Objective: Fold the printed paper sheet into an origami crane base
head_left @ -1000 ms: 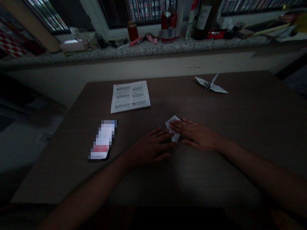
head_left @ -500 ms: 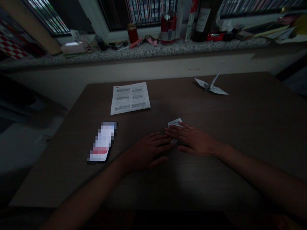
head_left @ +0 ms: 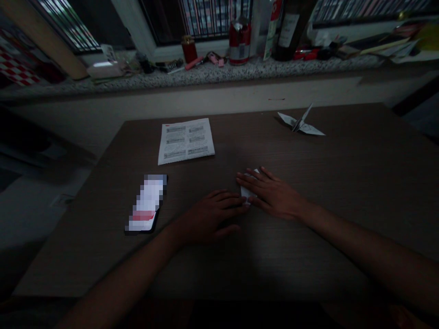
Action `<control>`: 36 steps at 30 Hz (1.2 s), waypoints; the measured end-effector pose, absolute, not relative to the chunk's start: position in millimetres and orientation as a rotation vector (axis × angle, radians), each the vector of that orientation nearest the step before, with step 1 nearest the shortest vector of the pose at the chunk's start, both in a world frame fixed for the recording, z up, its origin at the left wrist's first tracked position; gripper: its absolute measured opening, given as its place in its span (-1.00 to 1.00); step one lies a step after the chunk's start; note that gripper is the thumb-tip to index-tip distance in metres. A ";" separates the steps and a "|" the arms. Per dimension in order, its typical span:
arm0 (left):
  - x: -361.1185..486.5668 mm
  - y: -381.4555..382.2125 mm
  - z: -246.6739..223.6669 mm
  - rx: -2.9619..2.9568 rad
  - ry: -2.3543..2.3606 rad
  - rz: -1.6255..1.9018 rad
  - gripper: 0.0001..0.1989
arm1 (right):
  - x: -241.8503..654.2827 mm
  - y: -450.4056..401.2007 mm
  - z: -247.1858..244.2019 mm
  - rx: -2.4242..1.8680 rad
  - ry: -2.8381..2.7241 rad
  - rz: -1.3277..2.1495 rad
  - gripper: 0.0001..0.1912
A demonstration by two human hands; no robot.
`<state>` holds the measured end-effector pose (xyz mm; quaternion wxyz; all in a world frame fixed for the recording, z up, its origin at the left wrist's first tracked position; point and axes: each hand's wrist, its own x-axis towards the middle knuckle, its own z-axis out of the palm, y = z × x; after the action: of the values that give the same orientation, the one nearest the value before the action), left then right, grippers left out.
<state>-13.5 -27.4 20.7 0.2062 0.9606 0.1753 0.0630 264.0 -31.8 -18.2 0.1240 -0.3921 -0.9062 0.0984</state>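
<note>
A small folded piece of paper (head_left: 247,193) lies flat on the table, partly covered by my hands. My right hand (head_left: 274,192) rests on it from the right, fingers stretched out and spread across its upper part. On the paper's lower left edge lie the fingertips of my left hand (head_left: 216,214), whose fingers are extended and flat with the thumb apart. Farther back on the right stands a folded paper crane (head_left: 300,124) with its wings spread. A printed sheet (head_left: 187,140) lies at the back left, away from both hands.
A phone (head_left: 147,203) with a lit, blurred screen lies left of my left hand on the brown table (head_left: 212,274). Along the stone windowsill (head_left: 206,73) behind stand a red can (head_left: 239,43), a dark bottle (head_left: 288,32), a red jar (head_left: 189,49) and assorted small items.
My right hand has shifted slightly and its fingers have spread more, with the fingertips farther up the paper. More of the paper's lower part shows between the hands. My left hand has stayed put.
</note>
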 end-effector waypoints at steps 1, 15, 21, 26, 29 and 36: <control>-13.2 -27.3 20.6 2.675 0.486 0.189 -0.44 | 264.2 -31.9 -18.4 -1.140 -2.639 0.292 -0.32; -2.8 -34.5 10.8 2.773 0.529 0.193 -0.43 | 278.3 -31.1 -21.5 -1.275 -2.171 0.195 -0.54; 3.7 -37.2 13.5 2.718 0.546 0.213 -0.47 | 278.5 -31.9 -26.2 -1.326 -2.151 0.149 -0.62; 6.1 -31.8 21.4 2.555 0.736 0.344 -0.55 | 277.9 -30.4 -25.2 -1.320 -2.146 0.164 -0.63; 11.5 -18.9 21.3 2.492 0.981 0.461 -0.60 | 277.0 -29.8 -23.0 -1.347 -2.145 0.202 -0.61; 34.1 15.6 5.3 2.508 1.226 0.507 -0.58 | 277.1 -28.7 -23.6 -1.406 -2.094 0.222 -0.53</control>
<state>34.1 15.6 5.3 0.1515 0.8738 0.4270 0.1765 277.1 -28.7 -23.6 0.3001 -0.5298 -0.7889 0.0838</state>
